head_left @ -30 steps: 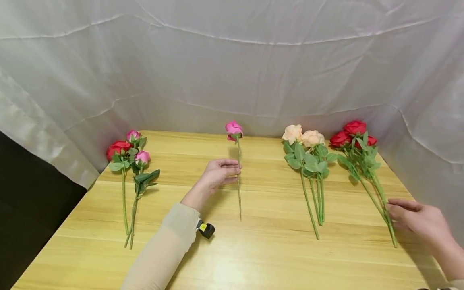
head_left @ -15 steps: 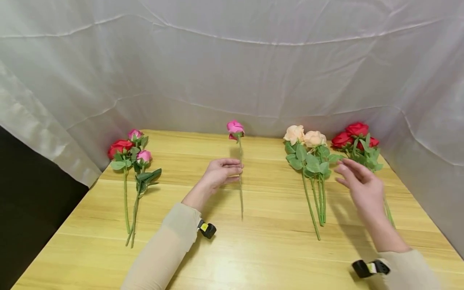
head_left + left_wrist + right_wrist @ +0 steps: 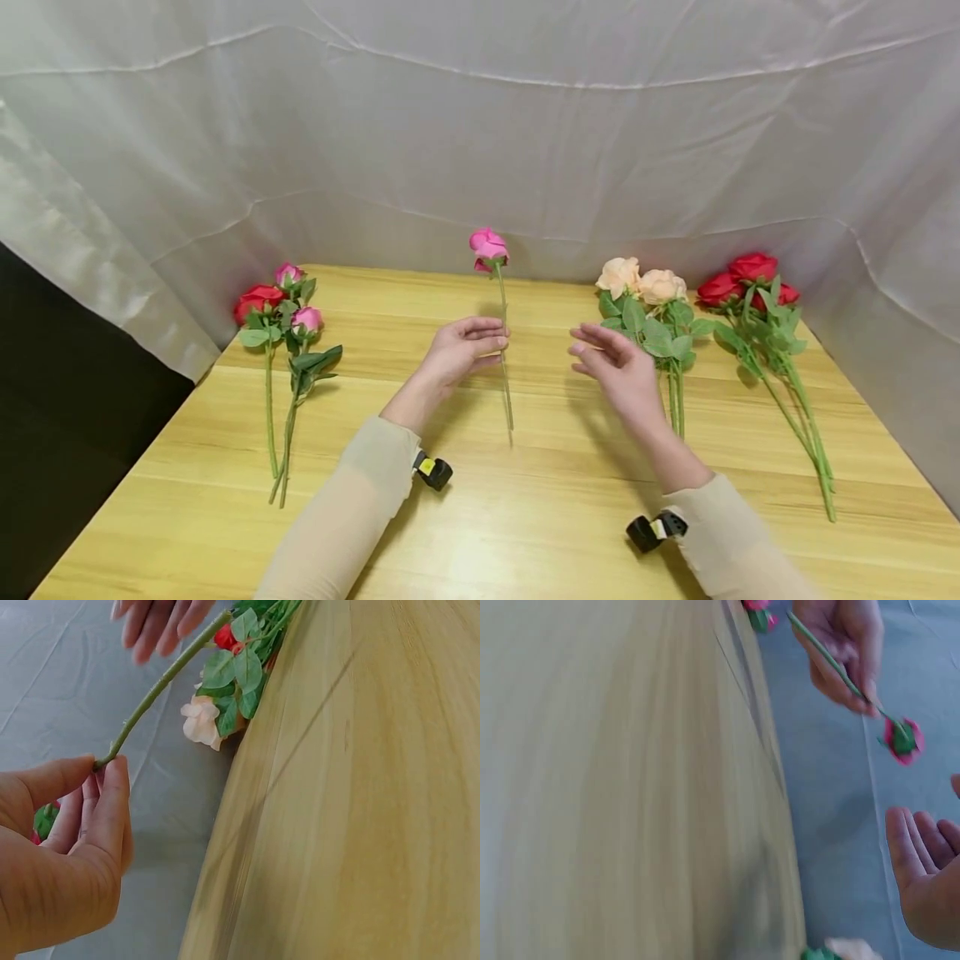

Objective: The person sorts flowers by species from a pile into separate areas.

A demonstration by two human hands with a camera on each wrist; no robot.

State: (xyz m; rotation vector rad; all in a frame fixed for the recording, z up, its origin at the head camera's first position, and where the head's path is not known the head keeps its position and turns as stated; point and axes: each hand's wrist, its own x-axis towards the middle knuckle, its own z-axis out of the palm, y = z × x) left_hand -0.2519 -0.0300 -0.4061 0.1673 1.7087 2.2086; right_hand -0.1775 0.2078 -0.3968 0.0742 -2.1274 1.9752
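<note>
In the head view my left hand [image 3: 461,354] pinches the thin stem of a pink rose [image 3: 489,247] between thumb and fingers. The rose stands nearly upright above the middle of the table, its bloom at the top. Up close in the left wrist view, thumb and fingertips meet on the green stem [image 3: 161,684]. My right hand [image 3: 621,371] hovers to the right of that rose, apart from it, fingers loosely bent and holding nothing. Behind this hand lie peach roses [image 3: 662,287], their leaves and stems partly covered by it.
Red roses [image 3: 752,268] lie at the table's right. On the left side lie a red rose [image 3: 258,302] and two pink roses [image 3: 306,320] with crossing stems. Grey cloth [image 3: 450,133] hangs behind the wooden table [image 3: 465,525].
My right hand has left the red roses' stems and moved left, past the peach roses, towards the pink rose. My left hand keeps its pinch; the pink rose has risen slightly.
</note>
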